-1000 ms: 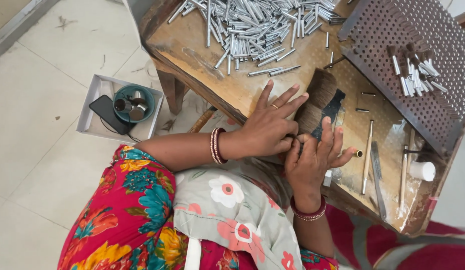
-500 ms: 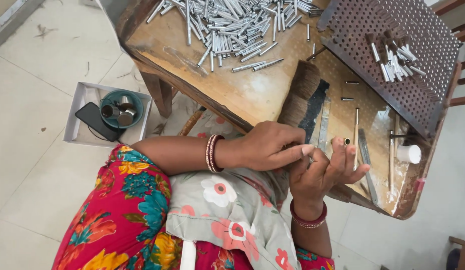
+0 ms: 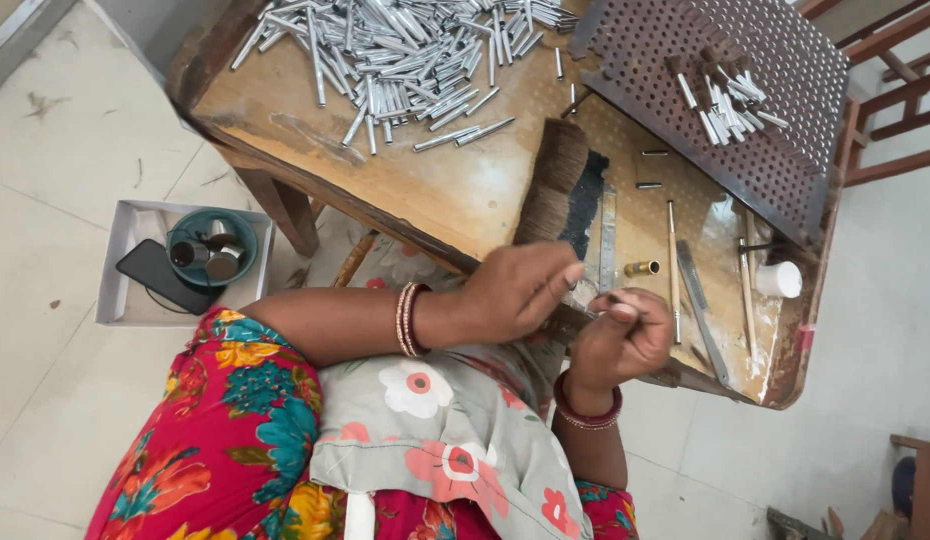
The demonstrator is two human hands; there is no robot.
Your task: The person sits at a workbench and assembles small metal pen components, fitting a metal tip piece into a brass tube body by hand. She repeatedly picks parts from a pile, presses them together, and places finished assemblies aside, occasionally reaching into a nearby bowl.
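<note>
My left hand (image 3: 520, 290) is closed over the near end of a brown bristle bundle (image 3: 555, 175) that lies on the wooden workbench (image 3: 455, 190). Just to its right, my right hand (image 3: 620, 340) is curled, thumb and fingers pinching a thin tuft of bristles. The two hands almost touch at the bench's near edge. A small brass ferrule (image 3: 642, 268) lies just beyond my right hand, beside a metal ruler (image 3: 607, 240).
A heap of silver metal tubes (image 3: 405, 50) covers the bench's far left. A perforated metal plate (image 3: 785, 150) holds several small brush pieces (image 3: 725, 90). Thin sticks (image 3: 673, 260), a flat blade (image 3: 700, 305) and a white cup (image 3: 780, 280) lie at right. A white tray (image 3: 120, 300) with a teal bowl and phone sits on the floor.
My left hand went from flat with spread fingers to closed on the bundle's end. My right hand's open fingers curled into a pinch. The view shifted slightly.
</note>
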